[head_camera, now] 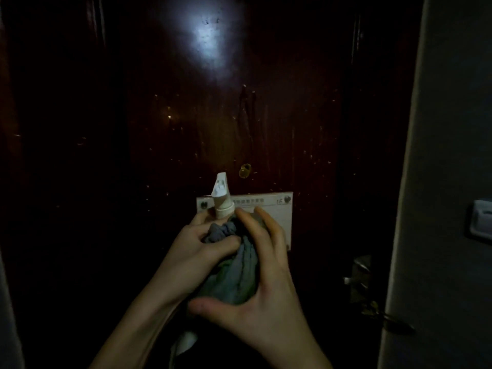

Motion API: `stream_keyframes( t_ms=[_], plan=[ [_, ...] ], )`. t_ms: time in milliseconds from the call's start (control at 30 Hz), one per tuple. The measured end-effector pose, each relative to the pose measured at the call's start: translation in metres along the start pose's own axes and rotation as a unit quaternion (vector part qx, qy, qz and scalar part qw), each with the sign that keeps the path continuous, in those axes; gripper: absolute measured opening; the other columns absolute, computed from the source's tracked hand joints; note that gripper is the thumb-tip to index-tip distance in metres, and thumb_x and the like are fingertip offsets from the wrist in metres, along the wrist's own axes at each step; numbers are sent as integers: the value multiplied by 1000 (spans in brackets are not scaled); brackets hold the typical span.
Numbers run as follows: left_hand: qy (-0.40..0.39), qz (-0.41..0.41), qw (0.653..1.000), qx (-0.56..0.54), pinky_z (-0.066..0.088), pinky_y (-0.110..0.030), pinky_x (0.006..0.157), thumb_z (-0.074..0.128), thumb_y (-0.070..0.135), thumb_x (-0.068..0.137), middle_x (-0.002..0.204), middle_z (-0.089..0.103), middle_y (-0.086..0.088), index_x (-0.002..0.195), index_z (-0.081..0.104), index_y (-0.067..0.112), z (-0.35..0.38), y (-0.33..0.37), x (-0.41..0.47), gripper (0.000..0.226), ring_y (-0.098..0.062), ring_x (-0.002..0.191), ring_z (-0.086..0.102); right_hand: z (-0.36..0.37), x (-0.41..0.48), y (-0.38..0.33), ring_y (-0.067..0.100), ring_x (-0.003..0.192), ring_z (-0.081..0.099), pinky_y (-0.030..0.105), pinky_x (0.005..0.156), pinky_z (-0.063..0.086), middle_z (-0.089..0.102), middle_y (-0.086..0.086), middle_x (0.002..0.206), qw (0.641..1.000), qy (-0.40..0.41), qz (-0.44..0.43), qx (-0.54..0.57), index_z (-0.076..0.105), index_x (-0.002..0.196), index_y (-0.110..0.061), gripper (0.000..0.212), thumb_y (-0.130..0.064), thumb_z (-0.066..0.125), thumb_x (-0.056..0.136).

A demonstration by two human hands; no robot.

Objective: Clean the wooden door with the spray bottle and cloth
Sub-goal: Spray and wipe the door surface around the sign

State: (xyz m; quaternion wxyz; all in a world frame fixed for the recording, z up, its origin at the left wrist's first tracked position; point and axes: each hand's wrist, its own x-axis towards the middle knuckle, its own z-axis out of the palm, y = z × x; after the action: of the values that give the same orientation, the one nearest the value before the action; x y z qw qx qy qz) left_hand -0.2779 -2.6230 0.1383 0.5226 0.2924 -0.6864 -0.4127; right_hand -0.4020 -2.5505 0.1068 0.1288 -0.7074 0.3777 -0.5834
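One head-worn view faces the wooden door (80, 155) straight on and close, wall (452, 129) at three o'clock.

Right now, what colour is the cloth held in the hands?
The cloth is grey-blue, best seen in the head view.

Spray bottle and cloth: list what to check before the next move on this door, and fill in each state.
1. Spray bottle secured: ok, the left hand grips it just below the head.
2. Cloth separated from the bottle: not ok, it is bunched round the bottle body between both hands.
3. Right hand ready to wipe: not ok, it holds the cloth against the bottle.
4. Nozzle facing the door: cannot tell, too dark and blurred.
5. Door wetted: ok, streaks and droplets show on the middle panel.
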Motion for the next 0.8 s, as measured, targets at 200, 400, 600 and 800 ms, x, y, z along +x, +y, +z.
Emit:
stream_keyframes(
  t_ms=[200,400,600,800],
  plan=[
    [-4,-19,1000,-19,54,-27,95,79,43,49,136,54,10,116,76,19,15,-9,15,70,-11,121,62,-13,8,26,-3,120,52,8,95,43,49,-9,127,991,125,-31,-22,55,119,-40,64,-13,83,68],
    [-74,-58,989,-118,54,-37,97,82,50,67,135,61,-1,107,80,28,30,5,21,45,-17,117,68,-29,14,27,1,118,53,8,91,44,51,-8,121,981,188,-43,-32,56,117,-36,57,-13,79,70],
    [-90,-27,993,-70,48,-26,99,73,62,69,134,65,5,111,79,32,33,8,41,52,-9,123,63,-48,6,38,13,110,65,24,88,54,64,-3,114,965,255,14,69,57,116,-31,54,-3,80,75],
    [-119,1,993,17,46,-21,103,78,39,62,138,53,24,131,67,22,33,6,58,72,8,122,54,-68,-10,54,4,78,72,15,60,54,69,9,105,906,298,176,244,59,110,-16,34,6,66,84]
  ],
)
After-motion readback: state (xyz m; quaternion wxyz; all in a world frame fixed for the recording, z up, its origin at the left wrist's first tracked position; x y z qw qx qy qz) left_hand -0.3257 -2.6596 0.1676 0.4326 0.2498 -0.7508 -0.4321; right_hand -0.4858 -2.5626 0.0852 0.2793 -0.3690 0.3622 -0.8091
